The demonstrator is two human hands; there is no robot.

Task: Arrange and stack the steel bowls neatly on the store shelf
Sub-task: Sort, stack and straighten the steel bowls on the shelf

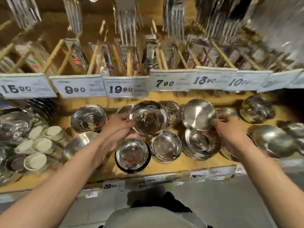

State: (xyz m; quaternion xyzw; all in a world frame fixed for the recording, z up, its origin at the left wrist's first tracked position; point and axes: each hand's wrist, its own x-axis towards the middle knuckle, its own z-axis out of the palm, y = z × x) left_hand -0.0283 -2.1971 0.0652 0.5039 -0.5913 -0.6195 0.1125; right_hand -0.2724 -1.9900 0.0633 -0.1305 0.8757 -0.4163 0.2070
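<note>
Several shiny steel bowls stand on a yellow wooden shelf [164,168]. My left hand [118,127] grips the rim of a tilted steel bowl [148,118] at the shelf's middle. My right hand [228,129] holds a steel plate-like bowl [198,114] tipped up on edge, its underside facing me. Below it sits a stack of steel bowls [201,143]. A black-rimmed bowl [132,155] and another steel bowl [166,146] rest near the front edge. A lone bowl [88,118] stands to the left.
Small white ribbed dishes [41,145] lie at the left beside more steel ware [14,125]. Larger steel bowls [273,142] fill the right. Price tags [79,87] line the upper shelf edge, with packaged cutlery [125,22] hanging above. The image is motion-blurred.
</note>
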